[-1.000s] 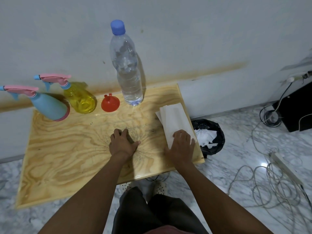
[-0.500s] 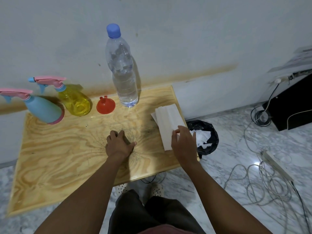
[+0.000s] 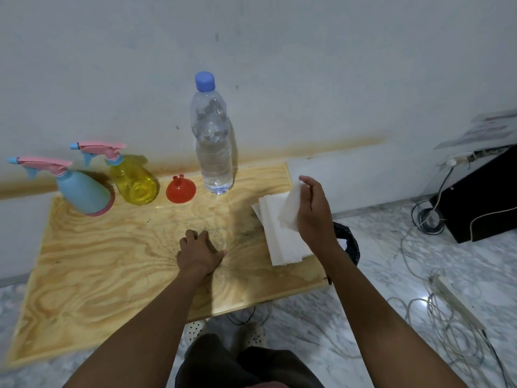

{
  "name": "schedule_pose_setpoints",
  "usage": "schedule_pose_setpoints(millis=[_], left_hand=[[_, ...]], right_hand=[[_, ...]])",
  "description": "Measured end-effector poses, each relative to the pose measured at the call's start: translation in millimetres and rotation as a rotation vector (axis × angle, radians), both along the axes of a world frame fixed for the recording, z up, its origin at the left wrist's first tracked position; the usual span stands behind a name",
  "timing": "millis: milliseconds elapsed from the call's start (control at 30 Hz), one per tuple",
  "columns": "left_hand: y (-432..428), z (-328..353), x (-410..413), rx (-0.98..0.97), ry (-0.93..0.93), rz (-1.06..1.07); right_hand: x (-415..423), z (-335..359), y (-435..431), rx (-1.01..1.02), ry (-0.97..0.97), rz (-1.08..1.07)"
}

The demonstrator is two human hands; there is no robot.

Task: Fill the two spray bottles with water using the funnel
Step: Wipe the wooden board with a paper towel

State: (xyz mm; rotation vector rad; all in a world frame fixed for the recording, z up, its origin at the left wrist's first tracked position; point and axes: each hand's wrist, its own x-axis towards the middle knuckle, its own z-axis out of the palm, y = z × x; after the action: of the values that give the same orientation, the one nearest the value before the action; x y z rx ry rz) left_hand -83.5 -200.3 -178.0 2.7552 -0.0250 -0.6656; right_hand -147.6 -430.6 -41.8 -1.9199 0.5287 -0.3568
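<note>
A blue spray bottle (image 3: 81, 193) and a yellow spray bottle (image 3: 133, 182), both with pink trigger heads screwed on, stand at the back left of the wooden table (image 3: 92, 264). A red funnel (image 3: 180, 190) sits upside down beside them. A tall clear water bottle (image 3: 212, 144) with a blue cap stands upright behind it. My left hand (image 3: 200, 254) rests on the table's middle, fingers loosely bent. My right hand (image 3: 312, 211) holds a white paper towel (image 3: 289, 210) lifted above the towel stack (image 3: 282, 239).
A black bin (image 3: 349, 245) with crumpled paper stands on the floor right of the table. Loose cables and a power strip (image 3: 458, 303) lie on the marble floor at right. A black box (image 3: 481, 197) stands against the wall.
My right hand has left the towel stack and risen with one white towel in its grip. My left hand has stayed on the table.
</note>
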Motion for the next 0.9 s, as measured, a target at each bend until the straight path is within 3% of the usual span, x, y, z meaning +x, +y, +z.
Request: schedule_pose_setpoints(millis=[100,167,267,400,500,700,900], left_hand=[[4,5,5,-0.09,0.059,0.039],[9,11,9,-0.25,0.094,0.136],[13,35,13,-0.669,0.132,0.343],[19,85,10,-1.31,0.528,0.476],[30,113,5,-1.563,0.636,0.577],[72,117,4,-1.54,0.351,0.753],[140,113,-8,-1.225,0.188,0.849]], right_hand=[[13,7,10,0.051,0.045,0.123],[19,8,20,0.054,0.077,0.214],[25,8,40,0.113,0.076,0.305],[39,4,74,0.174,0.078,0.409],[50,-3,103,0.056,0.046,0.513],[62,-14,151,-0.038,0.087,0.682],[80,-42,201,-0.158,0.068,0.669]])
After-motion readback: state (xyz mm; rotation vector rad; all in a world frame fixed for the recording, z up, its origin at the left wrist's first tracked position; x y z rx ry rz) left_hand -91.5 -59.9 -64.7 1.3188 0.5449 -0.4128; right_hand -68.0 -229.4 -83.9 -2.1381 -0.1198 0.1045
